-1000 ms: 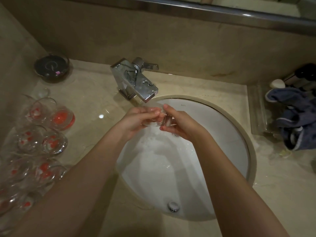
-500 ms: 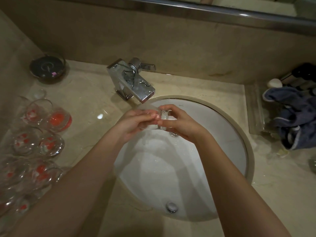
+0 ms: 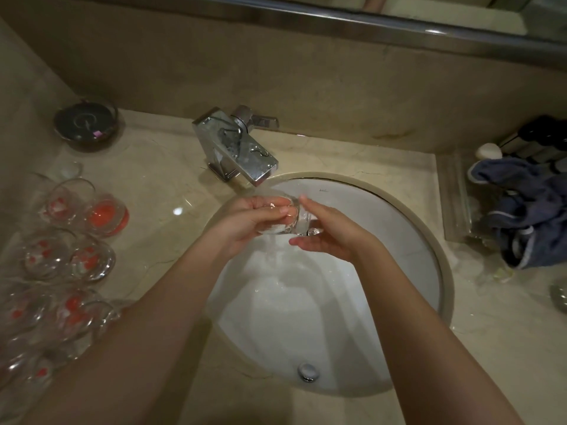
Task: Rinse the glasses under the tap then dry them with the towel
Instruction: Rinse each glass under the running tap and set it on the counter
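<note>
Glasses [image 3: 61, 256] on the table [image 3: 159, 191] left of the sink [image 3: 429, 240]; tap [image 3: 236, 145] behind the sink; towel [image 3: 527, 210] to the right.

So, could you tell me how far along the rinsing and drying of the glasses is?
Still early, it seems. In hand: the left hand holds one clear glass under the running tap over the sink, the right hand against its base. Left: drying it with the blue towel, lying untouched on the right. Whether the glasses on the left counter are rinsed, I cannot tell.
</note>
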Demonstrator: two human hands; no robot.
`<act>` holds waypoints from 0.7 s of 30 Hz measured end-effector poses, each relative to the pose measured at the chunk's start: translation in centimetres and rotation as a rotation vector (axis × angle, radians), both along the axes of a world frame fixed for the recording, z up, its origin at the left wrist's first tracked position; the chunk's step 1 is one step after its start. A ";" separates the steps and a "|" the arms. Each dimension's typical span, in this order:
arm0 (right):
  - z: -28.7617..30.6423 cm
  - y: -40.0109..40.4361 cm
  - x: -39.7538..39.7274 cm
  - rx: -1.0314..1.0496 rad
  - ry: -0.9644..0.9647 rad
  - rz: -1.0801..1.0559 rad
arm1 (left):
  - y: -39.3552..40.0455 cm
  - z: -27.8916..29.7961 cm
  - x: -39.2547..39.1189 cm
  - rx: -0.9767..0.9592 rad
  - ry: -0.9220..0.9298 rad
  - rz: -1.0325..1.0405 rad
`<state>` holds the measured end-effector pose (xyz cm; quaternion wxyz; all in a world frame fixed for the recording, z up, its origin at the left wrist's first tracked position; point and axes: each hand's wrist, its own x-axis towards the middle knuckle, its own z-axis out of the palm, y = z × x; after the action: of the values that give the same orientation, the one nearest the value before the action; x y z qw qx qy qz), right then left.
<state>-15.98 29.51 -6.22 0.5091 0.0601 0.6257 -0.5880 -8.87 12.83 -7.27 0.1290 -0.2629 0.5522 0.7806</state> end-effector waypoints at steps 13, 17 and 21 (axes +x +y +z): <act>-0.4 -1.3 0.0 -0.009 0.036 -0.077 | -0.6 0.1 -0.1 -0.018 -0.005 -0.025; -1.1 -1.8 0.5 -0.041 0.086 -0.129 | -0.4 0.1 -0.1 -0.024 0.025 0.000; -1.6 -2.9 1.8 -0.129 -0.004 -0.348 | 0.1 -0.3 -0.2 -0.049 0.080 0.234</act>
<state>-14.15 26.60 -7.83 0.4034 0.1358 0.5659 -0.7061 -9.03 12.96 -7.54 0.0083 -0.2971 0.5415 0.7864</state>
